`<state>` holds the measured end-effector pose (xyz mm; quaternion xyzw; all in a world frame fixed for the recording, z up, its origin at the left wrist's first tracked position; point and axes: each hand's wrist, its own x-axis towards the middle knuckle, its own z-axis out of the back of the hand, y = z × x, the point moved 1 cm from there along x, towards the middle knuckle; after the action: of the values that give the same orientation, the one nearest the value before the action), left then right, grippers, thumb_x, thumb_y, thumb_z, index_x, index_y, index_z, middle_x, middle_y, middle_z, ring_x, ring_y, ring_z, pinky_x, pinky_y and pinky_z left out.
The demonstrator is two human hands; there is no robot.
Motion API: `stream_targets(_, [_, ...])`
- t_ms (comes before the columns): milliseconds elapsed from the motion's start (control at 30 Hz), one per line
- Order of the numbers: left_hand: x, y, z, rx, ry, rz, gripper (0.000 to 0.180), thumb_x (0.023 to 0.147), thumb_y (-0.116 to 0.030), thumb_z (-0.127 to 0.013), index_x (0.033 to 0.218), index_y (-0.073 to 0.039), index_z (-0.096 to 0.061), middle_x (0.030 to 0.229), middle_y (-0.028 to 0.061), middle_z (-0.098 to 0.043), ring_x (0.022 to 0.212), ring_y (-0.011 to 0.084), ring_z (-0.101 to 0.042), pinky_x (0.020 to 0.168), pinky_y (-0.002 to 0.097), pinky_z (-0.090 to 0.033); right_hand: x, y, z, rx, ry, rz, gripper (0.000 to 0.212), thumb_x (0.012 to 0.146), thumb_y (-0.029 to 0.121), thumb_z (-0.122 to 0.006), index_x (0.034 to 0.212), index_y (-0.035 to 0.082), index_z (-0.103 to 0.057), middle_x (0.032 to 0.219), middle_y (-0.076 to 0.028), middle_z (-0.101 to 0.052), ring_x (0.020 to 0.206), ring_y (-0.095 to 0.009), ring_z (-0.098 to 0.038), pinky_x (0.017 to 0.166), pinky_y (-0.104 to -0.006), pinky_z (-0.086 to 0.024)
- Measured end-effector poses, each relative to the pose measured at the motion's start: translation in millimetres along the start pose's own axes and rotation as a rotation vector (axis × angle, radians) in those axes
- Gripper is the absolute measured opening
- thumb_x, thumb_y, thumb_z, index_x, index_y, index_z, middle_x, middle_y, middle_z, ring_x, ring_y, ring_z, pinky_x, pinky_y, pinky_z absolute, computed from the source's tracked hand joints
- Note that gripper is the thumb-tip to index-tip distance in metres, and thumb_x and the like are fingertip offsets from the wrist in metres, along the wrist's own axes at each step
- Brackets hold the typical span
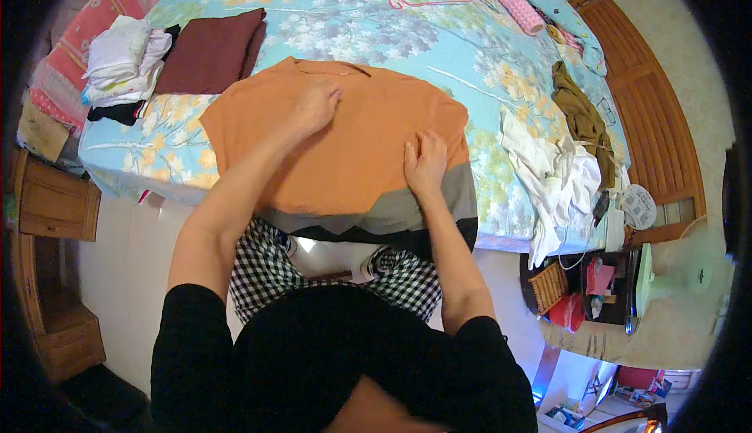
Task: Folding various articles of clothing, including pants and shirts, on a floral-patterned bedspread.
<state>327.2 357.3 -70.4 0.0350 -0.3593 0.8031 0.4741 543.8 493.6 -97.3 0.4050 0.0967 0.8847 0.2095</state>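
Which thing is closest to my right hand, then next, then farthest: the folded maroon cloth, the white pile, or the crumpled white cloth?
From the right hand:
1. Crumpled white cloth, on the right.
2. Folded maroon cloth, across on the left.
3. White pile, farther left, past the maroon cloth.

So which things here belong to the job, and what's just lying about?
In the job:
orange, grey and black top, under the left hand and right hand
folded maroon cloth and stacked folded clothes, probably

Lying about, it seems:
pink hanger
pink bumpy roll
loose white cloth and olive cloth, role unclear
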Motion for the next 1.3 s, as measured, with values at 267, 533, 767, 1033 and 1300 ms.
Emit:
stream_targets(267, [86,7,-58,-0.964,0.188,1.013,0.023,0.093,-0.027,-0.046,0.084,-0.008,-0.055,0.066,0.0013,-0.053,0.06,0.0117,-0.055,0.047,0.0271,-0.044,-4,-4,-10,0.1,0.026,-0.056,0.017,0.076,0.011,-0.062,0.088,0.001,-0.057,0.096,-0.016,-0.056,0.095,-0.033,-0.051,0.084,-0.0429,-0.039])
stream_targets(533, [128,13,-62,-0.966,0.51,0.918,0.028,0.087,-0.042,-0.055,0.073,-0.019,-0.048,0.058,-0.0056,-0.044,0.039,0.0051,-0.035,0.033,0.0207,-0.019,0,-1,-12,0.137,0.088,-0.115,0.014,0.073,0.011,-0.062,0.085,0.004,-0.059,0.097,-0.014,-0.055,0.096,-0.031,-0.052,0.085,-0.0422,-0.038])
stream_targets(767, [151,19,-37,-1.127,0.201,0.685,0.022,0.086,-0.033,-0.056,0.087,-0.011,-0.057,0.075,-0.0007,-0.061,0.055,0.0077,-0.048,0.046,0.0201,-0.035,2,-3,-11,0.131,0.062,-0.088,0.012,0.073,0.007,-0.062,0.085,0.004,-0.058,0.094,-0.013,-0.057,0.093,-0.031,-0.053,0.084,-0.0403,-0.038])
stream_targets(1033, [130,4,-51,-0.353,0.457,0.731,0.046,0.086,-0.039,-0.051,0.073,0.004,-0.061,0.067,0.0101,-0.059,0.056,0.0177,-0.057,0.045,0.0323,-0.042,4,-4,-11,0.134,0.068,-0.097,0.013,0.072,0.007,-0.062,0.084,0.004,-0.058,0.093,-0.012,-0.056,0.092,-0.031,-0.053,0.083,-0.04,-0.038])
stream_targets(1300, [138,15,-97,-0.674,0.327,0.48,0.02,0.08,-0.021,-0.059,0.085,-0.002,-0.064,0.078,0.0078,-0.063,0.069,0.0177,-0.058,0.064,0.0323,-0.048,2,-4,-13,0.126,0.063,-0.094,0.013,0.072,0.008,-0.062,0.084,0.005,-0.058,0.092,-0.012,-0.057,0.093,-0.03,-0.053,0.084,-0.0401,-0.038])
